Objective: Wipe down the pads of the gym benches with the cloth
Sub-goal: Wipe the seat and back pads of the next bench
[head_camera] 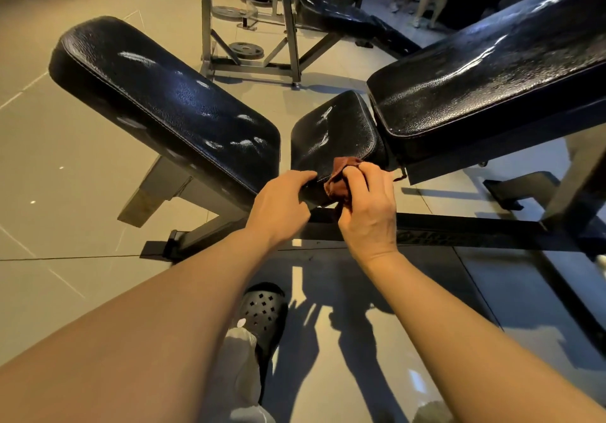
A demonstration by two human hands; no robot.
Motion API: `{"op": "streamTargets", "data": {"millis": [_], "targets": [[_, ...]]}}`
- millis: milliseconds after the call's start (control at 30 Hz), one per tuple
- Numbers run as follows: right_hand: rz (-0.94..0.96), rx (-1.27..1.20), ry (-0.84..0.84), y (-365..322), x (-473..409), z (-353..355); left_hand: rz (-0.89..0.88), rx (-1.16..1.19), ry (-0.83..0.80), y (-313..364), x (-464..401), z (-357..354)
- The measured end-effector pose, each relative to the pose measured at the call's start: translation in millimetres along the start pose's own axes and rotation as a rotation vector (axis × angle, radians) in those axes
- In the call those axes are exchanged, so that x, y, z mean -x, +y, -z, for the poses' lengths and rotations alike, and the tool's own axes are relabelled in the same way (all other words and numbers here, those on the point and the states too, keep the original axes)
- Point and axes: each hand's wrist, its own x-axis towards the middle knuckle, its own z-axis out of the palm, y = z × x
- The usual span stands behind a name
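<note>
Cloth, reddish-brown, crumpled fabric [339,178]: head view, bunched at the near edge of the small black textured-vinyl seat pad [333,134], gripped by the right hand [369,207], whose fingers [357,186] curl round it and press it to the pad's front lip.

Left hand [280,206]: just left of the cloth, its fingers [303,176] held together and lightly bent, tips resting on the same front edge of the seat pad; it holds nothing.

Long black stitched vinyl back pad [164,107]: tilted, beyond and left of the left fingers, apart from the seat pad.

Second long black glossy back pad [492,75]: beyond and right of the right fingers, its lower end just beside the seat pad.

Dark steel bench frame [459,229]: runs below both hands, on the grey tiled floor [65,193].

Black perforated clog [262,314]: on the floor, nearer than the hands.

Grey metal rack with weight plates [246,48]: well beyond the fingers.
</note>
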Motion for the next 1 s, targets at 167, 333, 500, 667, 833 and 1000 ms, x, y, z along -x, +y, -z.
{"op": "streamTargets", "data": {"millis": [167,333,500,667,833,1000], "targets": [[-0.102,0.046,-0.407,14.4,37.0,-1.9,0.009,-0.016,-0.025,2.2,4.6,-0.6],[-0.132,-0.017,-0.058,4.2,20.4,6.3,0.001,-0.027,-0.056,0.9,6.5,0.1],[-0.081,0.002,0.098,2.1,8.1,-4.2,0.016,-0.012,-0.022,-0.2,3.7,-1.4],[0.002,-0.008,-0.106,13.0,8.9,-0.8,0.004,-0.024,-0.001,1.1,2.6,0.1],[-0.239,-0.068,0.034,6.9,4.4,21.2,0.022,-0.026,-0.033,6.6,5.2,-2.8],[-0.375,-0.098,0.265,-6.1,-27.2,29.0,0.015,-0.033,-0.056,5.2,5.9,-1.9]]}}
